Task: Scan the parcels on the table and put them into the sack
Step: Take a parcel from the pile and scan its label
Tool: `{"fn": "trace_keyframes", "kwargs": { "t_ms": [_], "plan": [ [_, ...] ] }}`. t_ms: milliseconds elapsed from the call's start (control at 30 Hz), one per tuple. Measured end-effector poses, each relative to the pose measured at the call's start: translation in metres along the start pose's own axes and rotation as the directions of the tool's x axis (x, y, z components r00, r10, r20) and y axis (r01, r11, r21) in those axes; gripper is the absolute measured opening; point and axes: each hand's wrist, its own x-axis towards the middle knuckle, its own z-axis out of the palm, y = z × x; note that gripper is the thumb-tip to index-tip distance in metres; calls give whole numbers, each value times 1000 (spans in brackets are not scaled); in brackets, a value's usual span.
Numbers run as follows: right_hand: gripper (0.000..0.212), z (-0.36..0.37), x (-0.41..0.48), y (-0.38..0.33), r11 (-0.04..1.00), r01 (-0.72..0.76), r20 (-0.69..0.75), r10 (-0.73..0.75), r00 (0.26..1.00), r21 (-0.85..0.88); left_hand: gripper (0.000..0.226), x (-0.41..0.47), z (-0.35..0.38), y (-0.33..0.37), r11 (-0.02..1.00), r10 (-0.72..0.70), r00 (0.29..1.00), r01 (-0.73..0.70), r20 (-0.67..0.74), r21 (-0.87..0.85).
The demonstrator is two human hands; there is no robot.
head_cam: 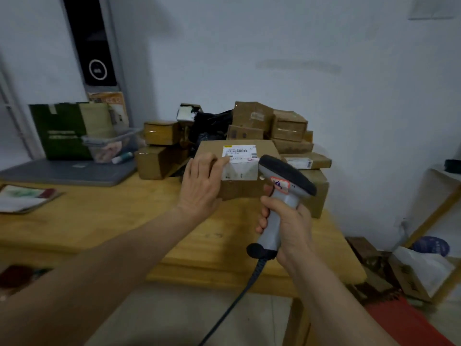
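A: A wooden tabletop (99, 221) against a pale wall, with boxes piled at the back. Where is the parcel being scanned?

B: The front parcel (239, 188) stands mid-tabletop, its label (239, 152) running left to right. The person's left hand (199, 186) rests on it, fingers nearly straight. The right hand (287, 221), fingers clamped round the scanner (287, 176), is nearer the label's right end.

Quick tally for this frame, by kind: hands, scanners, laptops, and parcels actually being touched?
Hands: 2 (left hand, right hand)
Scanner: 1
Laptop: 1
Parcel touched: 1
Total: 5
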Motion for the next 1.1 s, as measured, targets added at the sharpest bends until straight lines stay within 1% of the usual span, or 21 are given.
{"fn": "trace_keyframes", "kwargs": {
  "t_ms": [67, 133, 200, 267, 333, 367, 400, 433, 467, 500, 533, 567, 600, 633, 667, 700, 733, 900, 967, 1033, 1100],
  "plan": [
    [21, 9, -8, 10, 999, -33, 18, 33, 999, -10, 106, -37, -14, -18, 999, -20, 998, 18, 62, 37],
    [17, 17, -12, 20, 996, -66, -13, 65, 998, -54, 105, -68, -26, -32, 997, -57, 989, 50, 136, 55],
    [13, 22, -10, 32, 986, -116, -115, 103, 988, -119, 108, -93, -35, -43, 992, -118, 967, 103, 226, 79],
    [22, 24, -3, 44, 967, -177, -225, 134, 965, -182, 112, -111, -41, -55, 990, -140, 922, 118, 361, 83],
    [32, 24, 2, 55, 951, -216, -277, 151, 949, -222, 108, -125, -46, -65, 992, -124, 876, 117, 466, 44],
    [34, 26, 4, 59, 948, -224, -282, 156, 947, -228, 101, -129, -52, -67, 987, -135, 855, 161, 500, -9],
    [33, 28, 5, 63, 945, -233, -281, 165, 945, -230, 92, -130, -57, -68, 968, -180, 858, 242, 480, -70],
    [31, 31, 8, 66, 942, -241, -278, 173, 945, -234, 83, -128, -60, -67, 917, -292, 855, 377, 429, -128],
    [29, 34, 10, 68, 939, -248, -276, 180, 944, -237, 74, -123, -59, -69, 805, -467, 789, 566, 399, -176],
    [28, 38, 12, 69, 938, -248, -271, 180, 945, -241, 67, -116, -58, -72, 630, -641, 651, 749, 407, -207],
    [27, 43, 14, 69, 938, -243, -266, 176, 948, -245, 63, -107, -58, -73, 423, -749, 472, 881, 464, -213],
    [27, 47, 15, 70, 939, -237, -258, 172, 951, -249, 59, -101, -58, -72, 238, -779, 315, 949, 542, -209],
    [26, 52, 16, 70, 940, -234, -245, 172, 954, -250, 53, -97, -58, -71, 77, -756, 207, 970, 621, -229],
    [26, 56, 15, 71, 939, -236, -230, 179, 957, -249, 43, -95, -58, -70, -70, -713, 146, 958, 686, -277],
    [26, 59, 14, 72, 939, -241, -215, 190, 958, -246, 31, -94, -61, -68, -201, -666, 112, 925, 738, -322],
    [25, 61, 12, 74, 939, -244, -199, 198, 960, -243, 24, -94, -62, -67, -287, -635, 96, 892, 766, -349],
    [23, 62, 10, 76, 940, -241, -188, 198, 962, -241, 22, -96, -65, -68, -334, -608, 89, 873, 789, -356],
    [26, 69, 0, 82, 954, -227, -164, 197, 967, -196, 47, -103, -93, -94, -452, -436, 108, 832, 893, -321],
    [23, 76, -5, 82, 946, -206, -127, 179, 976, -252, 64, -106, -103, -105, -433, -447, 162, 821, 880, -372],
    [19, 84, -12, 84, 921, -162, -103, 134, 986, -354, 87, -108, -110, -116, -396, -517, 233, 788, 824, -471],
    [18, 92, -20, 85, 895, -153, -94, 124, 988, -419, 98, -109, -119, -126, -364, -589, 271, 752, 761, -550]
  ]
}}
